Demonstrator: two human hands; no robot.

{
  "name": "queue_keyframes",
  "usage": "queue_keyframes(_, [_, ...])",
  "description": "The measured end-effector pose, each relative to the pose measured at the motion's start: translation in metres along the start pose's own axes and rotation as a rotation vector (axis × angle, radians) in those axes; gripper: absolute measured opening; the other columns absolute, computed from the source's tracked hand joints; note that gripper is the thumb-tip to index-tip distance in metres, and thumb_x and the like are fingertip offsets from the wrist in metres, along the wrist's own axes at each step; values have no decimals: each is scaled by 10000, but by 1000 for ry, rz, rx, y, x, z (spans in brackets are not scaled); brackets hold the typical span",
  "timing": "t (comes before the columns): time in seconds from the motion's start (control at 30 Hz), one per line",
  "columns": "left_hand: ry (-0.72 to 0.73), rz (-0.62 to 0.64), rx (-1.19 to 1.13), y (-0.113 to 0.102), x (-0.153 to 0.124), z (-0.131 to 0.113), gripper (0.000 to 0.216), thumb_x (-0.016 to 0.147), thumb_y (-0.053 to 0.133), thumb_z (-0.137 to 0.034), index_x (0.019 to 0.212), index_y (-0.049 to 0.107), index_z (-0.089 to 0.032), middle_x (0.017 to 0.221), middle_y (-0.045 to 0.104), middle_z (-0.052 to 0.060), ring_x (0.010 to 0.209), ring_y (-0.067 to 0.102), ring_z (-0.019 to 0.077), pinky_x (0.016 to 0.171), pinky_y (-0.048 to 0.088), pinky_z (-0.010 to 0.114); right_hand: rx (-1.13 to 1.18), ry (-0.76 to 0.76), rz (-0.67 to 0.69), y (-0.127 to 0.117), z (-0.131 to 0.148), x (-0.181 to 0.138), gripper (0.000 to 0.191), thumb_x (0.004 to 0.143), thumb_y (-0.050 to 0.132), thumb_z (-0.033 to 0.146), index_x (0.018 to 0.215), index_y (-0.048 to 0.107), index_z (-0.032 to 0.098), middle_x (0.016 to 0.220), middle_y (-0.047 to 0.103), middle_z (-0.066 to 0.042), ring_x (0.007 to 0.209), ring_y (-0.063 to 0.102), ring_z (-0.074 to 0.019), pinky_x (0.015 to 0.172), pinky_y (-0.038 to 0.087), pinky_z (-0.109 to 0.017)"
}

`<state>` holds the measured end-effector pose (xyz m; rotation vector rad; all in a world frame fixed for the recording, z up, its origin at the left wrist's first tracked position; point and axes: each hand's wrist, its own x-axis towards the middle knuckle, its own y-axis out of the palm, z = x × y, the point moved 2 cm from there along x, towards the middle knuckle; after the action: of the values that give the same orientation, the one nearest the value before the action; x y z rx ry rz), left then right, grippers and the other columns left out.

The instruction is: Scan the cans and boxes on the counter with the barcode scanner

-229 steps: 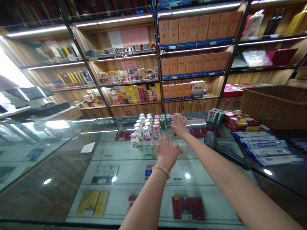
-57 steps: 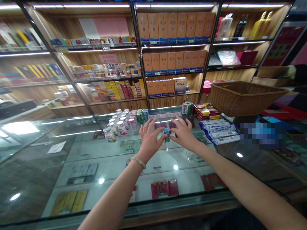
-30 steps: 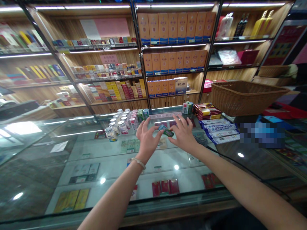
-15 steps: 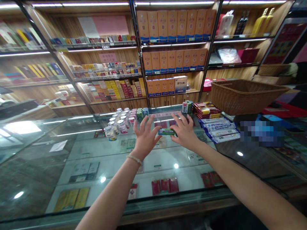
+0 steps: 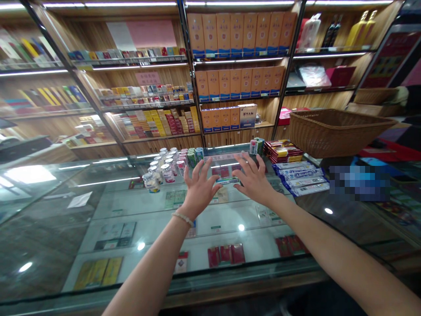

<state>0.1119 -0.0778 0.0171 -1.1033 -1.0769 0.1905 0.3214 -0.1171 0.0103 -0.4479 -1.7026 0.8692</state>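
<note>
A small green pack of chewing gum (image 5: 227,180) is over the glass counter, now showing a narrow, pale edge. My left hand (image 5: 199,186) is at its left end, thumb and index finger close about it and the other fingers raised. My right hand (image 5: 252,181) is at the opposite end in a similar pinch, its other fingers spread. The fingertips partly cover the pack's ends. Left of my hands stand several white-capped jars (image 5: 168,173), with small pink and green packs (image 5: 191,157) behind them.
Blue-and-white packets (image 5: 301,177) and stacked red-and-yellow packets (image 5: 284,150) lie to the right, before a wicker basket (image 5: 335,131). Small packs (image 5: 256,146) stand at the counter's back. Boxed goods fill the shelves behind. Cigarette-like packs (image 5: 226,255) show under the glass.
The gum pack has turned from its green printed face to a thin edge. My right fingers have shifted slightly; my left hand has hardly moved.
</note>
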Motion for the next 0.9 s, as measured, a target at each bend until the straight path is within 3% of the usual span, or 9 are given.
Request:
queue_keyframes(0.13, [2,12,-22,1,0,-2,161,933,691,-378,1048,773,-301,1678,392,55,1550,306,360,1263,-11,705,1,-3,4,0,1,1,146,891,674,276,1032,704,250,1672,396,-93,1561,285,-351,1261,84,-641])
queue_keyframes(0.3, [-14,11,-33,1,0,0,209,935,685,-407,1102,775,-320,1682,385,55,1555,300,360,1265,1,696,23,11,-17,-1,1,2,147,900,645,272,1026,717,245,1650,430,-97,1549,312,-345,1265,79,-631])
queue_keyframes(0.47, [-2,-13,-7,-3,1,1,449,883,744,-484,1305,695,-339,1698,342,111,1577,252,387,1255,5,709,12,15,-24,-1,1,2,138,876,678,267,1008,712,245,1655,423,-97,1550,302,-345,1262,82,-634])
queue_keyframes(0.63, [10,-16,6,-7,2,-4,362,814,828,-432,1137,742,-294,1690,359,109,1576,250,406,1252,-12,725,4,8,-25,-2,3,2,123,880,683,278,998,707,248,1655,423,-96,1546,307,-352,1252,109,-644])
queue_keyframes(0.9, [7,-28,14,-5,0,-6,169,844,802,-345,994,754,-284,1648,443,58,1550,307,390,1243,12,749,25,23,-15,0,4,2,101,909,662,300,993,698,257,1655,422,-85,1556,286,-343,1258,81,-639])
